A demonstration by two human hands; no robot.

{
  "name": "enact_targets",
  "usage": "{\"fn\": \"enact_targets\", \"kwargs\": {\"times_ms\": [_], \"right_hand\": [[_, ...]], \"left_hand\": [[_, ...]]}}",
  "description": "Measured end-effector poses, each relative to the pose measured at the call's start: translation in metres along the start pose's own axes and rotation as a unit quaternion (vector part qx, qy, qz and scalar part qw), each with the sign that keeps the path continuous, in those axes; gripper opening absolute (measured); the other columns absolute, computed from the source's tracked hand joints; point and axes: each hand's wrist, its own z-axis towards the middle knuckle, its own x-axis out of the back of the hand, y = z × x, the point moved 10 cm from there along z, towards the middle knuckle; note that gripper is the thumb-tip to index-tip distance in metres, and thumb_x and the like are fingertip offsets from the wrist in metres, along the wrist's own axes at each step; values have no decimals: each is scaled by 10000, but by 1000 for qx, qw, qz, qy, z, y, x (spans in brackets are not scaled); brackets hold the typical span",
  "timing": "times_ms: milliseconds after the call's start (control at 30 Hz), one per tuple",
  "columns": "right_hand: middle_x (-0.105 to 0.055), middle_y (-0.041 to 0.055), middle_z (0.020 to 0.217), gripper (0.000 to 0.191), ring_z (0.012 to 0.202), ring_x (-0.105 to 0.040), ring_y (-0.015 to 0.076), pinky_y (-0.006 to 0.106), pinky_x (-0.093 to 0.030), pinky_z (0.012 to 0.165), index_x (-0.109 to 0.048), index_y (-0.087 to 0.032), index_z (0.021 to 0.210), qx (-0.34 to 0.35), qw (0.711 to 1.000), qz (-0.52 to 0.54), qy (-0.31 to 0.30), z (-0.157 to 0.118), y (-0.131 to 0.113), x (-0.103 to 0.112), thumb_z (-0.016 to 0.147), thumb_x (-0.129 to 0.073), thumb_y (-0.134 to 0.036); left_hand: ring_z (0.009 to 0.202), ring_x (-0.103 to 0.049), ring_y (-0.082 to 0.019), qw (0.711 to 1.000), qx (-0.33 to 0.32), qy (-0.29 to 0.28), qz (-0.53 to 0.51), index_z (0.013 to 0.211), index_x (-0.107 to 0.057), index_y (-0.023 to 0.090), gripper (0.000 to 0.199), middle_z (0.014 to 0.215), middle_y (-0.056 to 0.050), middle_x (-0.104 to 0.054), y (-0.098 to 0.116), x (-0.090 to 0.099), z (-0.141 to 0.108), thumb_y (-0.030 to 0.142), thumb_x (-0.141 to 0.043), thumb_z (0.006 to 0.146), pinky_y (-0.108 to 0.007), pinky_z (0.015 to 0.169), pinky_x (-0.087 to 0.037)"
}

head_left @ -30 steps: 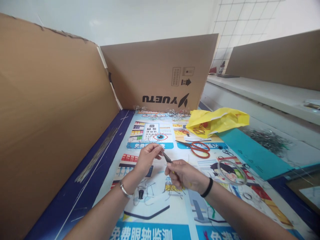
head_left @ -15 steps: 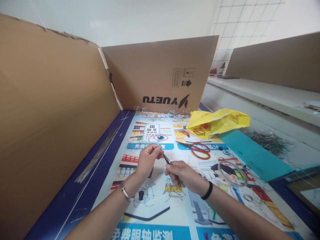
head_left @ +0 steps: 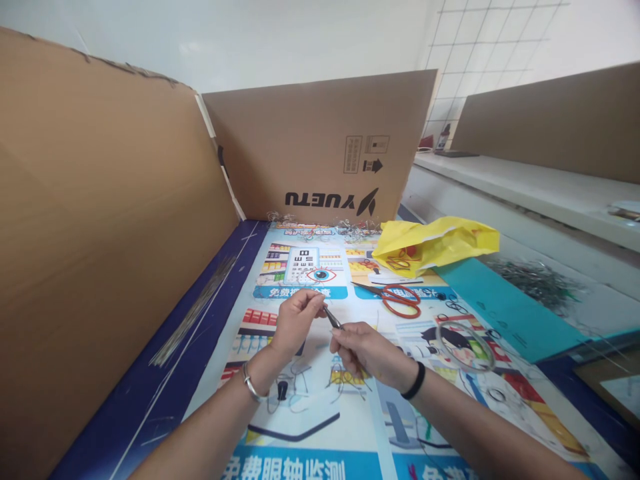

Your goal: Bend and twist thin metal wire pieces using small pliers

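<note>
My right hand (head_left: 361,347) is closed around a slim dark metal tool (head_left: 333,319), whose tip points up and left. The tool's tip meets the fingertips of my left hand (head_left: 299,320), which are pinched together; whatever lies between them is too small to make out. Below both hands, thin bent wires (head_left: 295,387) lie scattered on the printed sheet (head_left: 360,413). Beyond my right hand, scissors with orange-red handles (head_left: 401,301) rest on the sheet, blades toward the left.
A yellow bag (head_left: 440,243) lies at the back right, with a clear ring (head_left: 465,347) nearer. Straight wires (head_left: 195,313) lie along the left. Cardboard panels (head_left: 310,147) stand left and behind. Tangled wire (head_left: 535,283) is piled at right.
</note>
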Motion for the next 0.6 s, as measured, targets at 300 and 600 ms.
{"fn": "enact_targets", "kwargs": {"times_ms": [300, 600], "right_hand": [[-347, -106, 409, 209, 290, -352, 52, 185, -211, 301, -544, -159, 713, -81, 996, 38, 12, -7, 9, -8, 676, -595, -358], [-270, -120, 405, 172, 334, -189, 16, 193, -94, 350, -579, -156, 727, -103, 995, 15, -11, -14, 0, -7, 646, -622, -302]], "left_hand": [[584, -564, -107, 998, -31, -22, 53, 735, -579, 173, 214, 651, 14, -598, 5, -2, 0, 370, -532, 804, -239, 613, -449], [502, -483, -78, 997, -37, -60, 41, 705, -563, 170, 180, 610, 22, -561, 13, -4, 2, 327, -542, 790, -202, 513, -404]]}}
